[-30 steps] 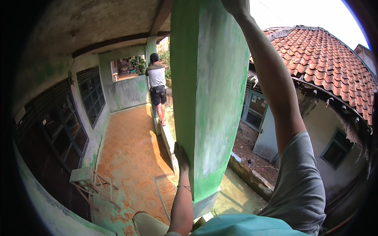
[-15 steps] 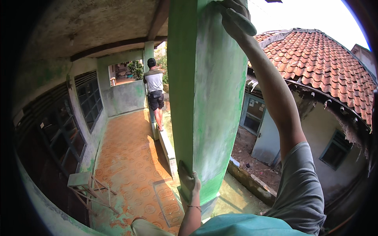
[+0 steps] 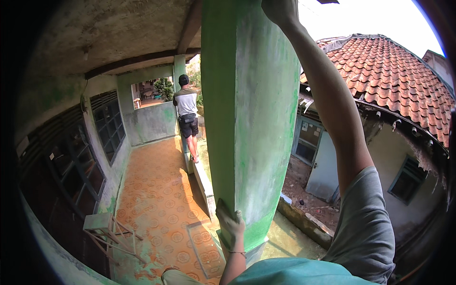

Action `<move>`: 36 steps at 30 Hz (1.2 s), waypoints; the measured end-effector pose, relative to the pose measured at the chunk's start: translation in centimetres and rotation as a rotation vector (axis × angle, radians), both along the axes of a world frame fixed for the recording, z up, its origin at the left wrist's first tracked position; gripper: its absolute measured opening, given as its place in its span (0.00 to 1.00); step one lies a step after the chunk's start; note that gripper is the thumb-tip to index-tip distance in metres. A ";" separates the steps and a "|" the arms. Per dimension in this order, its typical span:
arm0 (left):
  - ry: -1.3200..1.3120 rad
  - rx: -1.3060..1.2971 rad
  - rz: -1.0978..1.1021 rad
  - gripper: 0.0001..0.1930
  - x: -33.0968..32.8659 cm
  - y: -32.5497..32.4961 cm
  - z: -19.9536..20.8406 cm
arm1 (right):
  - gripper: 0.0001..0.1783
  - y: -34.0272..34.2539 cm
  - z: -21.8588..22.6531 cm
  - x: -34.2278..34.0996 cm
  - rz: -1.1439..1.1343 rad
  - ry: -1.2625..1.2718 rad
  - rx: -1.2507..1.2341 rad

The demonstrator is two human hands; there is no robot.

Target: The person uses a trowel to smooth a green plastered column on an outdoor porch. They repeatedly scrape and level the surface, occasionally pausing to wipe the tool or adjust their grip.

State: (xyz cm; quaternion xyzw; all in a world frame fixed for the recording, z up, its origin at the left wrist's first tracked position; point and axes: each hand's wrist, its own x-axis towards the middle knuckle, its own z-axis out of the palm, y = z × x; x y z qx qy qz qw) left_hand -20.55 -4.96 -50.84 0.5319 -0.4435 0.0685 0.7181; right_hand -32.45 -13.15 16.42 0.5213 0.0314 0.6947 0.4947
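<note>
Beside an orange tiled floor (image 3: 154,183) stands a green pillar (image 3: 251,118), probably rigid, fixed and slightly chalky, best held at its corner. The left hand (image 3: 232,226) rests spread against its lower part; the right hand (image 3: 280,12) is cut off, its grip unclear.

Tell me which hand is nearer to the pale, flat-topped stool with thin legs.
Left. The left hand is low at the tall green pillar, right of the stool; the right hand is high up by the pillar, farther away.
</note>
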 end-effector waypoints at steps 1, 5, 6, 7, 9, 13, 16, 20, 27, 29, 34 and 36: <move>0.015 -0.006 -0.014 0.51 -0.2 0.1 0.2 | 0.05 -0.6 -0.4 -0.2 0.021 0.020 0.028; 0.047 -0.042 -0.037 0.50 -0.6 0.4 1.4 | 0.05 -0.8 -2.1 -1.3 -0.100 0.230 0.050; 0.037 -0.043 -0.033 0.50 -0.8 0.2 1.3 | 0.05 -1.2 -2.2 -1.9 -0.189 0.309 0.032; 0.022 -0.045 -0.027 0.50 -0.9 0.2 1.2 | 0.05 0.5 -2.5 -1.6 -0.200 0.262 0.082; 0.009 -0.042 0.001 0.50 -0.3 0.5 1.5 | 0.04 1.6 -2.4 -0.1 -0.012 0.149 0.126; 0.032 -0.028 -0.010 0.50 -0.4 1.2 2.3 | 0.05 0.7 -2.2 0.0 -0.072 0.161 0.031; -0.023 0.012 -0.030 0.46 0.0 1.2 1.7 | 0.06 0.2 -1.1 -0.1 -0.182 0.182 -0.001; 0.067 -0.024 -0.038 0.50 -1.0 1.1 1.9 | 0.08 -2.2 1.2 0.5 0.096 -0.016 0.037; 0.032 0.019 -0.007 0.51 -1.3 0.5 1.8 | 0.08 -0.9 -0.2 -1.4 -0.112 0.221 0.118; 0.040 0.000 -0.025 0.51 -1.3 0.7 1.9 | 0.08 -0.5 0.2 -0.2 0.057 0.080 0.180; 0.039 0.023 0.004 0.51 -0.5 1.4 2.4 | 0.09 -0.2 -1.1 -0.1 0.013 0.198 0.275; 0.032 0.009 0.003 0.51 -0.7 1.1 2.4 | 0.08 -0.6 0.4 -0.7 -0.058 0.221 0.125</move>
